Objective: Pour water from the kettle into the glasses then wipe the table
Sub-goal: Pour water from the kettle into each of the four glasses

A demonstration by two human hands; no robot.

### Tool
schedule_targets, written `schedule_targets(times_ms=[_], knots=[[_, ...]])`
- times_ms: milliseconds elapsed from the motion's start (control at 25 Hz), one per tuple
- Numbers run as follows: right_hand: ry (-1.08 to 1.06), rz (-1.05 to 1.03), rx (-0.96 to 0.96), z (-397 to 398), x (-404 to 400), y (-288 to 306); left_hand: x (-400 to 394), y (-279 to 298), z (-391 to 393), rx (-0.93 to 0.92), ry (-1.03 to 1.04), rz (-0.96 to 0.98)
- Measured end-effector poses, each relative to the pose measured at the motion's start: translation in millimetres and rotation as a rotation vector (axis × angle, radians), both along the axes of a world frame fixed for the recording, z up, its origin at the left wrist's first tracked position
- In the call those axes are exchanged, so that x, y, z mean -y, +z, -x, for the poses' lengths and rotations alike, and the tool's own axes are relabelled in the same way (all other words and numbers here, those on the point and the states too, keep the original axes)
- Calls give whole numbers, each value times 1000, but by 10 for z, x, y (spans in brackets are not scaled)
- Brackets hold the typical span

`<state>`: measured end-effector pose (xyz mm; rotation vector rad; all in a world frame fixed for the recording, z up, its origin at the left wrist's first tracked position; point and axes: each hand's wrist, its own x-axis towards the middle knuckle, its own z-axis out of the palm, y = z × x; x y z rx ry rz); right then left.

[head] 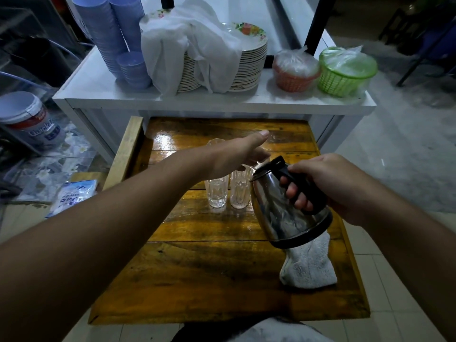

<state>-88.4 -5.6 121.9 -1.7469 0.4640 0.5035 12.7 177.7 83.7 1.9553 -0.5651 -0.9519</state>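
Observation:
A steel kettle (283, 208) with a black lid and handle hangs tilted to the left over the wooden table (197, 275). My right hand (325, 183) is shut on its handle. Its spout is at the rim of the right one of two clear glasses (238, 191), which stands beside the left one (217, 193). A third glass (213, 145) shows behind my left hand (234, 156). That hand reaches over the glasses, thumb stretched out, fingers curled down by the kettle lid and hidden. A grey cloth (308, 265) lies on the table under the kettle.
A white counter (103, 95) behind the table carries stacked blue cups (116, 33), plates under a white cloth (197, 45), and an orange basket (294, 70) and a green basket (345, 70). A white tub (27, 117) and a plastic packet (71, 196) lie on the floor at left.

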Motion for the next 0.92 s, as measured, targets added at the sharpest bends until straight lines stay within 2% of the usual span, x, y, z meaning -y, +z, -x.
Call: schedule_targets(times_ms=[920], knots=[[-81,-182,-40,-21,-202,106,-81,-12,-194,-7,-101,33]])
